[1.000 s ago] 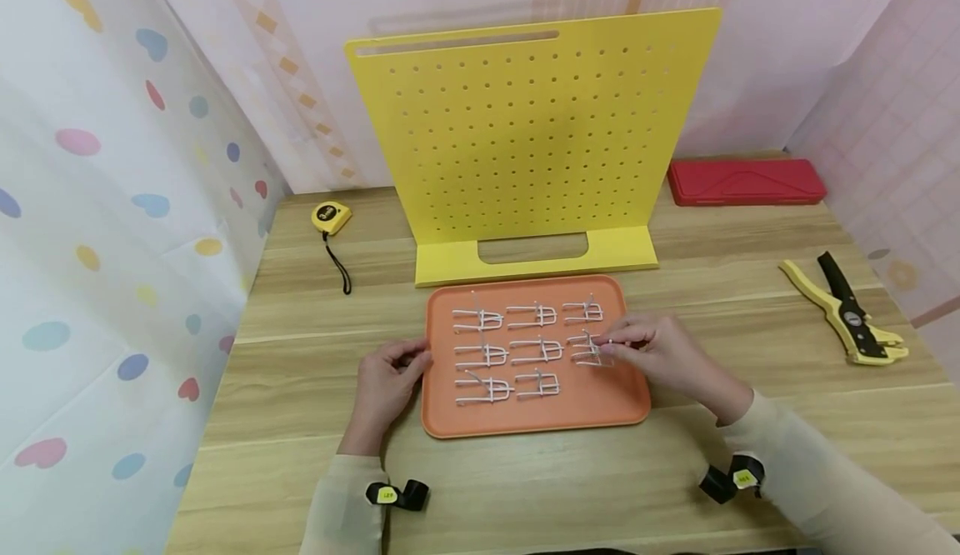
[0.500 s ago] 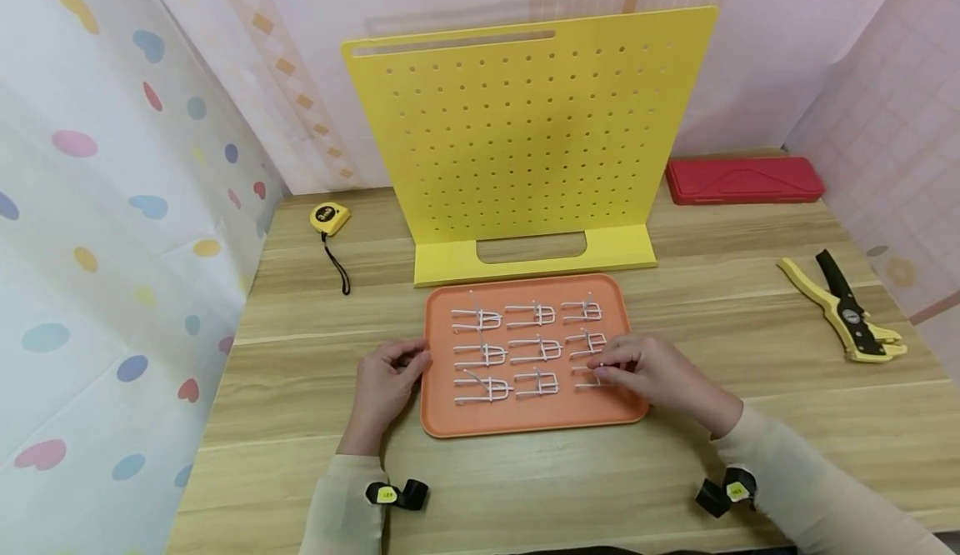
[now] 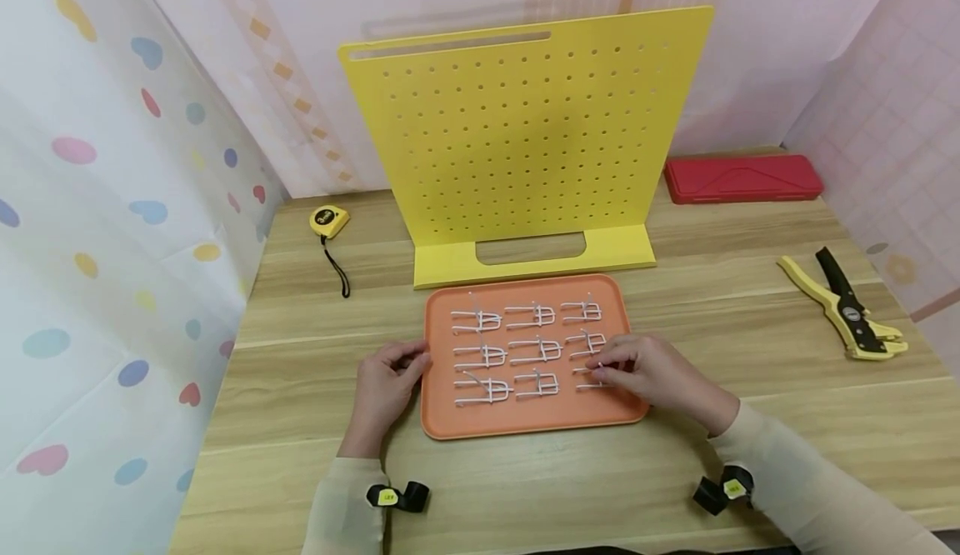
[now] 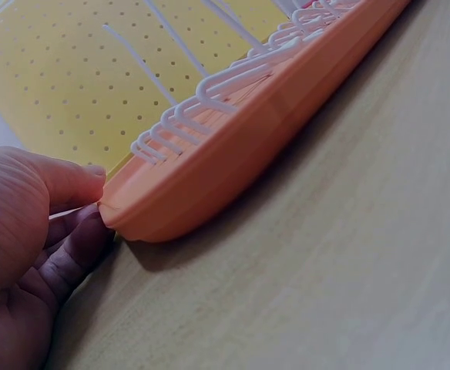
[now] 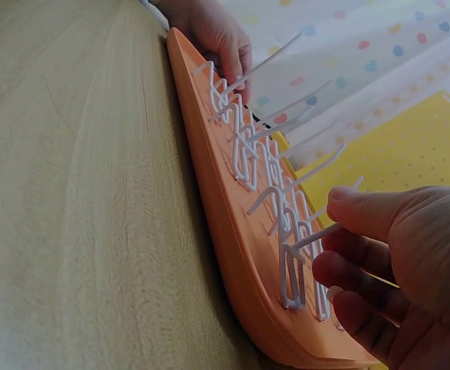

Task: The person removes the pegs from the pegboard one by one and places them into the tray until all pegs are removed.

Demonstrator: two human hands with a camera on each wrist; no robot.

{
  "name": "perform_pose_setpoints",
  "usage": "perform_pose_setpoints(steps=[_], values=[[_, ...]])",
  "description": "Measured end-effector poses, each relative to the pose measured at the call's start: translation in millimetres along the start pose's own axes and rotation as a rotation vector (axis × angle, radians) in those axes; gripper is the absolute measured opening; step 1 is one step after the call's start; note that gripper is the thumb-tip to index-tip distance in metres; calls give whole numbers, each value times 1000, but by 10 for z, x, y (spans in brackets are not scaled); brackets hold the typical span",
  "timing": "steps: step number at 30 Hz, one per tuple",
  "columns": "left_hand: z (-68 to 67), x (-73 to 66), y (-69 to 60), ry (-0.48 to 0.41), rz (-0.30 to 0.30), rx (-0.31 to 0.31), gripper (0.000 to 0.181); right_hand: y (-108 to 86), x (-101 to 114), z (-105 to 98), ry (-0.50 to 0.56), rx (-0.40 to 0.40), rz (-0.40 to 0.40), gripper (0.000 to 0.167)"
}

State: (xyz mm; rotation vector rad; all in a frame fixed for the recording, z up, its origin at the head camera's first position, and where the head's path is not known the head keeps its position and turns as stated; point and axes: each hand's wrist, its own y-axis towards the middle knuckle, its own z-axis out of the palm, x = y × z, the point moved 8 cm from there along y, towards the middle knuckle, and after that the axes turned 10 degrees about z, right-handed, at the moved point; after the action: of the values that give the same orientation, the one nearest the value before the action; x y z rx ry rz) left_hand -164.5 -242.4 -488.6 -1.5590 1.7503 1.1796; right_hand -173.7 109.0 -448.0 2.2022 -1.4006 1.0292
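In the head view an orange tray (image 3: 525, 427) bears rows of white wire pegboard hooks (image 3: 537, 350), with their prongs mostly pointing left. My left hand (image 3: 384, 392) pinches the tray's left rim; the left wrist view has the thumb on top of the rim and fingers curled below. At the tray's front right, my right hand (image 3: 654, 372) pinches the upright prong of one wire hook (image 5: 293, 270) between thumb and fingers. That hook stands at the tray's floor, and my fingers cover part of it in the head view.
A yellow pegboard (image 3: 517, 138) stands on its base behind the tray. To the left lies a yellow tape measure (image 3: 328, 221) with a black strap. A red case (image 3: 742, 178) and yellow-black wire strippers (image 3: 847, 309) lie on the right of the wooden table (image 3: 300, 305).
My right hand has moved the pinched hook from beside the right-hand middle-row hook toward the tray's front right. My left hand stays at the rim.
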Motion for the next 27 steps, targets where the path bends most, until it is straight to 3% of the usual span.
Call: perform_pose_setpoints(steps=[7, 17, 23, 27], values=[[3, 11, 14, -11, 8, -3, 17, 7, 0, 22, 10, -2, -16, 14], [8, 32, 42, -21, 10, 8, 17, -12, -42, -32, 3, -26, 32, 25], [-26, 57, 6, 18, -23, 25, 19, -19, -64, -306, -25, -97, 37, 26], [-76, -6, 21, 116, -1, 70, 22, -7, -37, -615, -43, -234, -14, 20]])
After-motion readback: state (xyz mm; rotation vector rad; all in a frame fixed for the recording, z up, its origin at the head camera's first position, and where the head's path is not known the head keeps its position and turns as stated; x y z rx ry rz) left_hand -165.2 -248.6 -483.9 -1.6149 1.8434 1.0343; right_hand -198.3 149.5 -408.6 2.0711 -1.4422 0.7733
